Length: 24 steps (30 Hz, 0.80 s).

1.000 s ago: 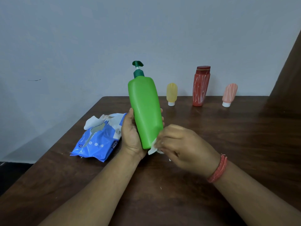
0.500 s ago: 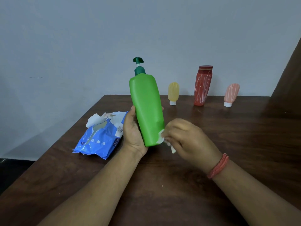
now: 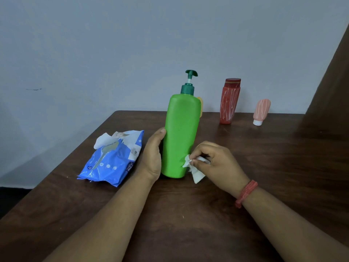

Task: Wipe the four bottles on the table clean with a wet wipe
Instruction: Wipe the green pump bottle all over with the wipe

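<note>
Blue plastic is the first thing on my left: the wet wipe packet [image 3: 113, 157] lies flat on the wooden table [image 3: 188, 224], with one white sheet standing out of its opening. Just right of it my left hand [image 3: 154, 157] grips the green pump bottle [image 3: 181, 137] on its left side, thumb up along the wall and the other fingers curled behind, where I cannot see them. The bottle is upright, its long axis nearly vertical, its base at the table surface; if it fully rests there I cannot tell. On its lower right edge my right hand [image 3: 213, 159] pinches a crumpled wet wipe [image 3: 196, 167] between thumb and curled fingers and presses it on the green wall, one corner of the wipe hanging down. So the bottle lies directly left of my right fingertips, and I judge the coming stroke must run along this vertical axis while the left hand keeps the body from turning. Far behind the bottle a yellow bottle [image 3: 200, 106] shows only as an edge; further right at the wall stand the red bottle [image 3: 229, 103] and the pink bottle [image 3: 261, 110], well apart from both hands.
</note>
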Available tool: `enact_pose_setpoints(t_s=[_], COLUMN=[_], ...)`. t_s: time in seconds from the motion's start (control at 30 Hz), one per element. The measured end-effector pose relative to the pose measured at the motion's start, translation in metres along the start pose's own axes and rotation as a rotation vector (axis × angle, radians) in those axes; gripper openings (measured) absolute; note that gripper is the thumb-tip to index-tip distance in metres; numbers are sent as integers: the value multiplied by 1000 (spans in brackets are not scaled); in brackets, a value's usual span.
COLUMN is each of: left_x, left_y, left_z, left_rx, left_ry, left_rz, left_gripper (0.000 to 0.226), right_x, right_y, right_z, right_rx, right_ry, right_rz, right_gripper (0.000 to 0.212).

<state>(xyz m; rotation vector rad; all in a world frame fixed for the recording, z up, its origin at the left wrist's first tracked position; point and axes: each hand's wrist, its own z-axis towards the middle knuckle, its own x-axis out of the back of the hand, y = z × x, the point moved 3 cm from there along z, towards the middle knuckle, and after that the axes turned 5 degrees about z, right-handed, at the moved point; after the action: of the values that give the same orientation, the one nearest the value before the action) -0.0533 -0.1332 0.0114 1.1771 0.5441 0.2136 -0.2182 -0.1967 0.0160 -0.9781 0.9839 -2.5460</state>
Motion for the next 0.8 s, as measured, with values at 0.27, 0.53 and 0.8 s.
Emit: enact_pose_setpoints(t_s=[0.27, 0.53, 0.8], left_x=[32, 35, 40], left_y=[16, 16, 9], left_z=[6, 10, 23], left_rx=[55, 40, -19], left_ry=[-268, -251, -133], left_rz=[373, 466, 620], left_gripper=[59, 56, 57], right_x=[-1, 2, 20], right_y=[-4, -1, 15], right_z=[-2, 0, 4], right_rx=[18, 7, -95], right_ry=[-34, -23, 117], right_rz=[-13, -30, -3], right_gripper=[11, 13, 12])
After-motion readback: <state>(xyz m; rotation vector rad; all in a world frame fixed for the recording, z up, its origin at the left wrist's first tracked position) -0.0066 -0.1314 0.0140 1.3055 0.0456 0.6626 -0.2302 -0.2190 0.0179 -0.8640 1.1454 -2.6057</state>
